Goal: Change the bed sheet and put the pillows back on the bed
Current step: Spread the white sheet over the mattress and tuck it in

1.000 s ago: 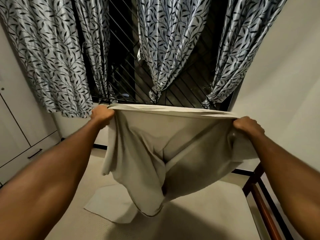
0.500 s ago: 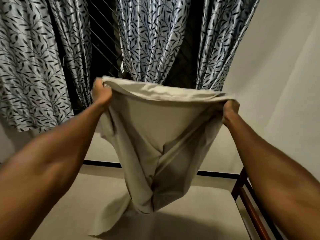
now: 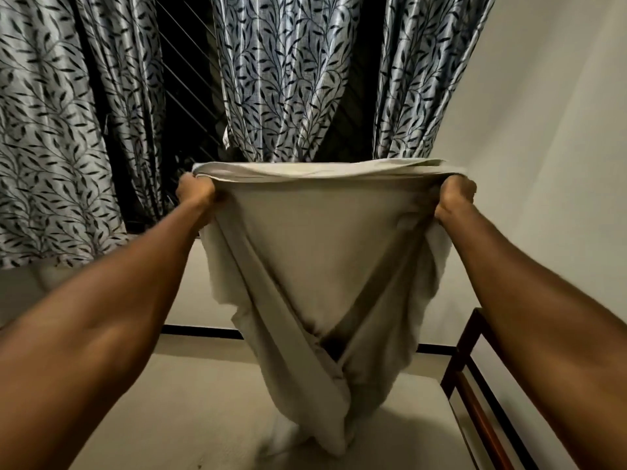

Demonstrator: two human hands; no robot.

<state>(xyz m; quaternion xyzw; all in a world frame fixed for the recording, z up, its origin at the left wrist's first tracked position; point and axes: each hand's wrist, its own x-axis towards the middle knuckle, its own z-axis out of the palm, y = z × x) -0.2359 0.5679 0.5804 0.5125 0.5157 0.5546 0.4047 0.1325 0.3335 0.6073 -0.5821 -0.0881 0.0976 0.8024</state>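
A pale beige bed sheet (image 3: 315,252) hangs in the air in front of me, its top edge stretched level between both hands. My left hand (image 3: 196,195) grips the top left corner and my right hand (image 3: 454,195) grips the top right corner, both arms held out straight. The cloth falls in a narrowing fold, and its lower end touches the bare mattress (image 3: 203,401) below. No pillows are in view.
A dark wooden bed frame rail (image 3: 475,395) runs along the mattress on the right, close to a plain wall (image 3: 543,130). Leaf-patterned curtains (image 3: 288,79) hang ahead over a dark window with bars.
Both hands have lifted the sheet higher and pulled its top edge tauter. The lower part that lay spread on the mattress has risen, so only its end touches.
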